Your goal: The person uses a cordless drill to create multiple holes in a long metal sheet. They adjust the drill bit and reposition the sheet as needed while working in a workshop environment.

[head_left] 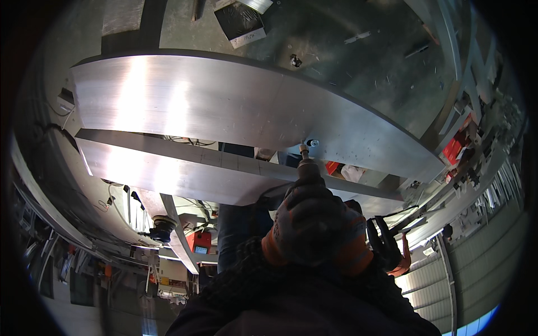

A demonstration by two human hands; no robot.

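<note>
Together at the centre, my left hand (302, 221) and my right hand (347, 238), in grey and dark gloves with orange cuffs, are closed round a power tool (307, 169) with a narrow neck and a pale tip. Its body is hidden in the gloves, so its exact kind cannot be told. The tip touches or nearly touches the lower edge of a long curved sheet-metal panel (224, 101). Beside the tip is a small round bluish spot on the panel. A second metal strip (218, 182) runs below, across a narrow gap.
A black-fingered glove (384, 243) with orange shows just right; whose it is cannot be told. A dark disc-shaped tool (162, 228) and a red box (199, 241) lie lower left. Beyond the panel, an open dark box (241, 25) stands on the floor. Cables run beneath.
</note>
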